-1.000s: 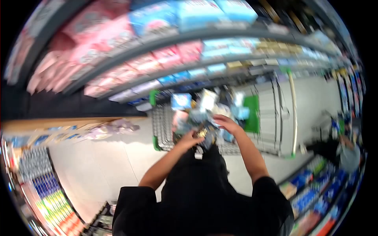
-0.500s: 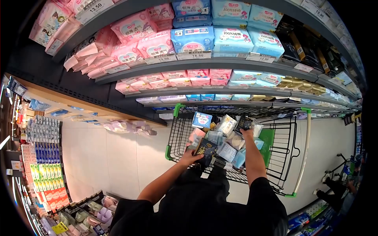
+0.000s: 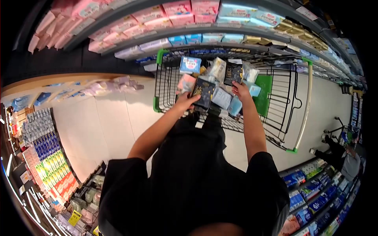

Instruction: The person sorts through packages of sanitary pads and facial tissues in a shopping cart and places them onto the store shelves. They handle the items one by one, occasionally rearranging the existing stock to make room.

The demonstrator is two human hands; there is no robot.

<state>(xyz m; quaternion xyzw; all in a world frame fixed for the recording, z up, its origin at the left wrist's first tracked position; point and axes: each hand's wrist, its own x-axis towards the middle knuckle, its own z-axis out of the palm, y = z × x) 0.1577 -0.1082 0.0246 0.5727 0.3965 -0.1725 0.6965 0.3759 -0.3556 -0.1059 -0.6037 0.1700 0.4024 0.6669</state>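
My left hand (image 3: 185,103) grips a black pack with gold print (image 3: 203,93) by its left edge, thumb on the front. A second black pack (image 3: 233,73) is held by its lower edge in my right hand (image 3: 241,90). Both packs are over the pile in a black wire shopping cart (image 3: 281,112) with green corners. Around them lie a blue-and-white pack (image 3: 190,65), a pink pack (image 3: 186,83), a pale blue pack (image 3: 221,97) and a clear-wrapped white pack (image 3: 217,69). The lower layers of the pile are hidden.
Beyond the cart run curved-looking shelves with pink packs (image 3: 147,15) and light blue packs (image 3: 236,12). A wooden-edged shelf (image 3: 67,80) stands to the left, stacked boxes (image 3: 53,165) farther left. At the right are another person (image 3: 334,151) and shelves of blue packs (image 3: 311,196).
The view has tilted down, so the cart and shelves sit higher in it. The black pack in my right hand now shows its front more fully. Both hands still hold their packs.
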